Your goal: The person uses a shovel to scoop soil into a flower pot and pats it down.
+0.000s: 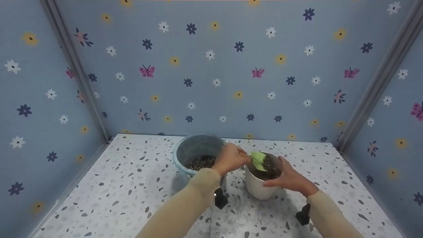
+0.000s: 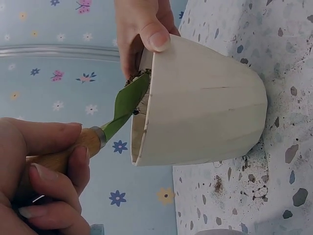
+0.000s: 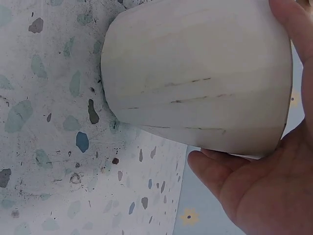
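Observation:
A small trowel with a green blade and a wooden handle is gripped by my left hand. The blade dips past the rim of a white ribbed pot, its tip at the dark soil inside. Around the pot's right side my right hand holds it near the rim, thumb on the near side and fingers on the far side. In the right wrist view, the white pot shows thin dark scratches on its wall.
Left of the white pot stands a larger light-blue pot with soil at its bottom, partly behind my left wrist. Crumbs of soil speckle the terrazzo-patterned table. Blue flowered panels rise at the back and both sides.

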{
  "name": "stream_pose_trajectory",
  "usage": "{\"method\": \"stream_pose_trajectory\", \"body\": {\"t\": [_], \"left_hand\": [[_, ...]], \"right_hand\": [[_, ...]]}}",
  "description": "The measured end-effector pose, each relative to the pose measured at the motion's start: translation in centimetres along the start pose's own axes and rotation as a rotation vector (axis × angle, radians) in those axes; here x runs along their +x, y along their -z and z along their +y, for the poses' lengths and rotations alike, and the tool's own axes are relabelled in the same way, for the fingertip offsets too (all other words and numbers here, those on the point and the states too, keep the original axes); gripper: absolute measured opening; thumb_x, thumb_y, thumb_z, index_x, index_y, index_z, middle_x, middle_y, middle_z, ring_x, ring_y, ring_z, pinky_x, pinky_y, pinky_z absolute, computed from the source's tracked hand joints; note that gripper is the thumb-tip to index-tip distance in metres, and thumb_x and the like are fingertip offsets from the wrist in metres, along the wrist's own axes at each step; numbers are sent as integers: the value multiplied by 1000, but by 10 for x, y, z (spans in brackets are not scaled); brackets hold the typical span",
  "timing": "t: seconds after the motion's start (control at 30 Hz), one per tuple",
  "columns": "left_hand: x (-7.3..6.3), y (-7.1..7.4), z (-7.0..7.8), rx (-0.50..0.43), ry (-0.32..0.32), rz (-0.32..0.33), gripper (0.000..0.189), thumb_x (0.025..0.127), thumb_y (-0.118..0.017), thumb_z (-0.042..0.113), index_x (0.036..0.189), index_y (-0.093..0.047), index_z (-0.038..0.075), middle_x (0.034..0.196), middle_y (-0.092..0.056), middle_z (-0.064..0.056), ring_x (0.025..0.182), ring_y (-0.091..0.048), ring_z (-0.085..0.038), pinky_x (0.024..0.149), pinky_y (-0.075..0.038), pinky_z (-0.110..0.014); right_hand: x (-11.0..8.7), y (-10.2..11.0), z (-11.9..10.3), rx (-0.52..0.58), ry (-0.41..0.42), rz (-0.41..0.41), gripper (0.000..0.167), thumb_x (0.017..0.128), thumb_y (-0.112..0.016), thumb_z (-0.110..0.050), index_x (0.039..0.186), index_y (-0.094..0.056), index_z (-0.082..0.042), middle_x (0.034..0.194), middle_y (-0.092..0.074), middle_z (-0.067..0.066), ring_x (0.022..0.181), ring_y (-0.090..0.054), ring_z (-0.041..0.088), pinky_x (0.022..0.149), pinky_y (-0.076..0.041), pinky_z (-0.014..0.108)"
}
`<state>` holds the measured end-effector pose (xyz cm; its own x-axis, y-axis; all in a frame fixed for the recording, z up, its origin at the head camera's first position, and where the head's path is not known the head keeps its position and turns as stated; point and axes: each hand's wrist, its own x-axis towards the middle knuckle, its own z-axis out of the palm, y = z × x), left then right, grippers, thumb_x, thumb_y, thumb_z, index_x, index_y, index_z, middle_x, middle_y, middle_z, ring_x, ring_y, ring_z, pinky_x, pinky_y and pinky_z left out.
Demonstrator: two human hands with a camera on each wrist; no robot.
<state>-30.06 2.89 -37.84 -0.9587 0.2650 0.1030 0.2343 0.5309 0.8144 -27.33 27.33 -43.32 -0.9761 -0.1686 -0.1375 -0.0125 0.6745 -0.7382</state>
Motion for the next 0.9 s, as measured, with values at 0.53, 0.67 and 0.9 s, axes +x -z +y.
{"method": "stream_pose_trajectory", "body": {"t": [0.53,0.67,0.9], "left_hand": [[-1,-7,5,169,-67,-2,22,80,-74,15,101,-79,10,95,-74,1,77,-67,-11,67,-54,-28],[-2,-9,4,209,-117,-5,18,82,-74,13,100,-79,12,94,-74,2,75,-66,-10,65,-53,-26],[-3,-10,0,298,-249,16,17,82,-74,12,98,-79,15,95,-74,5,83,-69,-11,71,-53,-24]], "right_hand": [[1,1,0,27,11,-2,134,73,-86,-47,153,8,6,159,-4,31,144,-15,47,109,-21,64],[0,0,0,23,11,-3,135,73,-86,-48,153,8,7,158,-5,32,143,-15,48,109,-21,64],[0,-3,4,38,38,26,134,72,-87,-47,154,5,7,159,-6,31,144,-16,47,110,-19,64]]}}
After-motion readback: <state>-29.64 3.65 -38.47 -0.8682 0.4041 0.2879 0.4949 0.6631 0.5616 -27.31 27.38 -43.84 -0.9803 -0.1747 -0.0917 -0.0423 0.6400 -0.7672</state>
